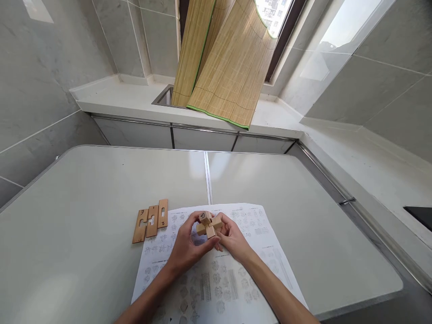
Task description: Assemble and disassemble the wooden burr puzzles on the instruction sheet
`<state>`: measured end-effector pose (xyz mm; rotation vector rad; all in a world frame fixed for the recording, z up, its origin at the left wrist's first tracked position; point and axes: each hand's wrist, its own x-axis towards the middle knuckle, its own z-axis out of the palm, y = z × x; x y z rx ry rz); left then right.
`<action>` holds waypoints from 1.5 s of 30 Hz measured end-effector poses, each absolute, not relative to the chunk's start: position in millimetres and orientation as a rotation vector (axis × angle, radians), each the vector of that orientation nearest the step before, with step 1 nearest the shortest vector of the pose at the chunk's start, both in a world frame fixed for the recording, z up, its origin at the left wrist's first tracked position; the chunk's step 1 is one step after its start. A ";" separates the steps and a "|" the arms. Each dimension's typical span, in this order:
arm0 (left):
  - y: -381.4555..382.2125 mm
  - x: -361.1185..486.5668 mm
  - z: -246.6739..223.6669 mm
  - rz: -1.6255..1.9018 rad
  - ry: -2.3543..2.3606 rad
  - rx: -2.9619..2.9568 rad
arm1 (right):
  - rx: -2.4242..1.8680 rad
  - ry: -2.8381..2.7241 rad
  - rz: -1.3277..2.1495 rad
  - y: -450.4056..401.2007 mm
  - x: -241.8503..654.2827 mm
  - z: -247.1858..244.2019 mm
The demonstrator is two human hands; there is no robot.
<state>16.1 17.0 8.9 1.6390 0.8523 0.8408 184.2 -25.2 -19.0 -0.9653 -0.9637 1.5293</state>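
Note:
Both hands hold a small puzzle of interlocked pale wooden blocks (209, 225) above a printed sheet. My left hand (189, 243) grips it from the left, thumb along its lower front and fingers behind. From the right, my right hand (232, 238) closes its fingers on the same puzzle. One block end at the top bears a dark mark. The large white sheet (222, 270), covered in small diagrams, lies under the hands. Left of the hands, three flat brown wooden pieces with cut-outs, a left one (139, 227), a middle one (152, 222) and a right one (163, 213), lie side by side.
The pale table (84, 216) has a seam down its middle and rounded far corners. Beyond it, a white counter (135, 101) holds a sink (164, 96) partly covered by a bamboo mat (232, 67) with green edging. Another counter (378, 166) runs along the right.

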 end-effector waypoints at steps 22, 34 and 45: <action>12.3 24.9 -1.3 0.766 0.905 1.540 | -1.247 -1.393 0.589 -35.1 172.6 -34.4; 29.5 12.9 4.9 0.905 0.998 1.352 | -1.378 -1.501 0.419 -33.0 174.7 -21.2; 29.6 12.5 -4.0 0.896 0.999 1.486 | -1.520 -1.798 0.464 -30.0 178.8 -21.5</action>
